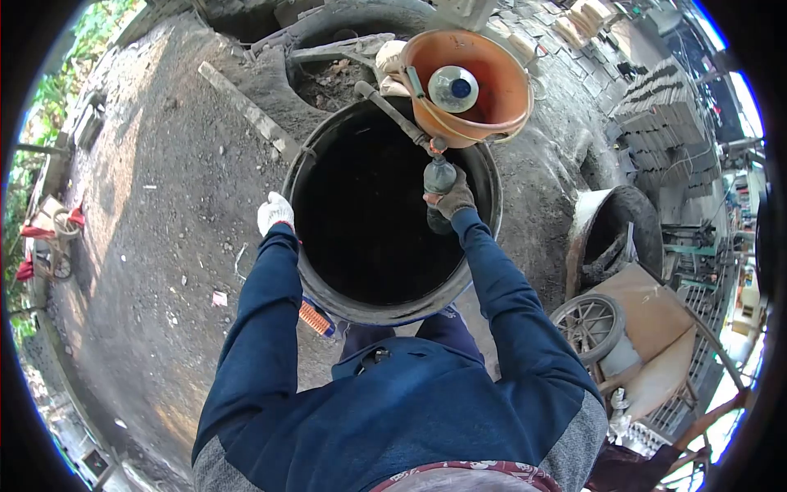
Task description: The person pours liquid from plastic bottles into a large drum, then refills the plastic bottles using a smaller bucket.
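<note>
A large round drum (385, 315) with a dark interior stands in front of my body. My right hand (456, 197), in a grey-brown glove, is wrapped around a plastic bottle (440, 175) over the drum's right side. The bottle looks dark inside, with an orange-red ring at its neck. Close to that neck is the end of a stick or pipe (393, 113) that crosses the far rim. My left hand (275, 211), in a white glove with a red cuff, is closed beside the left rim; what its fingers grip is hidden.
An orange bucket (516, 90) holding a clear round container with a blue cap (453, 88) stands beyond the drum. A plank (246, 107) lies far left. To the right are a hollow cylinder (584, 230), a wheel (587, 326) and stacked slabs (660, 123).
</note>
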Demonstrator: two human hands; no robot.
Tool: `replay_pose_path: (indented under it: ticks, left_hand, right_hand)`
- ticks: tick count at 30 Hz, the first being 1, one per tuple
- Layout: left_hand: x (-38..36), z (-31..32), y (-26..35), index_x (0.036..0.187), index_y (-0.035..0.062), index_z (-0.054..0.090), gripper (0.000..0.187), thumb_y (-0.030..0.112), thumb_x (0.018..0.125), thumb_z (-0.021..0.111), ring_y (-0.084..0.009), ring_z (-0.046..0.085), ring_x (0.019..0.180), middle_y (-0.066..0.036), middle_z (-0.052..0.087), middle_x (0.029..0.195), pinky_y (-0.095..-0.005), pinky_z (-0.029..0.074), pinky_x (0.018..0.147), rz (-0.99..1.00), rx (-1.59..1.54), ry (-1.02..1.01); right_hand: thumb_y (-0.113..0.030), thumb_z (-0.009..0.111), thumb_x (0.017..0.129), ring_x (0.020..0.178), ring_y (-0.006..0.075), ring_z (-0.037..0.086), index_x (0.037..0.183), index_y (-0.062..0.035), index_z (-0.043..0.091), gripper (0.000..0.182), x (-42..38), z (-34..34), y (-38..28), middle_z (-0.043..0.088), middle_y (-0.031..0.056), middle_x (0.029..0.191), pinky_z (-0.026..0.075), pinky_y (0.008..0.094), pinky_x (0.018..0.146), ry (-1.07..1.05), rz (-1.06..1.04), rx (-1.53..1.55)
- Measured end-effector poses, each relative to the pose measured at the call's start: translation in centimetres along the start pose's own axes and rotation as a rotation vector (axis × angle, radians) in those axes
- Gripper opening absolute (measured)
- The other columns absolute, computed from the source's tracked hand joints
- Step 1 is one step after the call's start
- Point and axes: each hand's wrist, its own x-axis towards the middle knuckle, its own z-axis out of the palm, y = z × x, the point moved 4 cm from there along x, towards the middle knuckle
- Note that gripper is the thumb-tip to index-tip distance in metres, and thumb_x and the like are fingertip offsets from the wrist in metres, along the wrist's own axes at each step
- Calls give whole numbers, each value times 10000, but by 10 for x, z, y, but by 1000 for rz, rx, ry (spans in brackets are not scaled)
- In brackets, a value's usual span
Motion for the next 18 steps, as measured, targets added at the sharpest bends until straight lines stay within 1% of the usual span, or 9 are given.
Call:
replay_pose_path:
  ticks: [2,5,6,10,13,14,18]
  left_hand:
    - [-5,-2,4,992,-30,759,605,462,993,407,-426,715,1023,-269,743,1025,-466,544,936,13,0,2]
    - [-10,-8,8,983,-30,761,602,455,983,403,-431,714,1024,-275,740,1024,-467,543,936,-23,-30,13]
    - [-7,-5,5,979,-32,760,598,446,980,402,-435,709,1037,-283,735,1034,-465,538,945,4,-18,8]
    - [-14,-13,8,994,-37,759,596,446,972,409,-436,699,1067,-293,727,1069,-464,525,969,-38,-2,2]
    - [-17,-17,10,1009,-39,758,601,454,969,416,-429,693,1091,-289,725,1092,-458,518,983,-69,-16,5]
    - [-17,-17,11,1038,-41,754,607,463,968,424,-422,686,1114,-286,724,1109,-457,511,997,-88,-30,-16]
    - [-15,-16,6,1067,-42,748,599,460,963,437,-423,685,1120,-287,722,1119,-459,508,1004,-96,-22,14]
  right_hand:
    - [-305,964,621,1369,385,518,1558,-109,275,1180,3,0,6,524,200,1461,443,454,1136,8,-49,4]
    - [-310,965,625,1352,384,536,1558,-108,256,1190,5,-1,3,529,201,1452,449,447,1125,-3,-105,55]
    - [-315,966,624,1342,385,545,1554,-110,260,1185,5,-2,3,535,203,1443,454,448,1118,-18,-87,40]
    - [-341,968,628,1303,391,579,1531,-117,278,1158,4,-6,-4,565,214,1404,474,454,1092,-72,-50,-5]
    - [-367,966,635,1279,394,599,1513,-122,291,1134,5,-8,-4,583,219,1382,487,457,1075,-85,-109,5]
    - [-377,965,638,1272,394,604,1507,-124,294,1126,6,-7,-4,588,220,1376,491,458,1069,-87,-141,14]
    - [-384,955,656,1274,387,605,1498,-122,303,1097,6,-9,-7,587,217,1375,492,450,1069,-136,-96,-29]
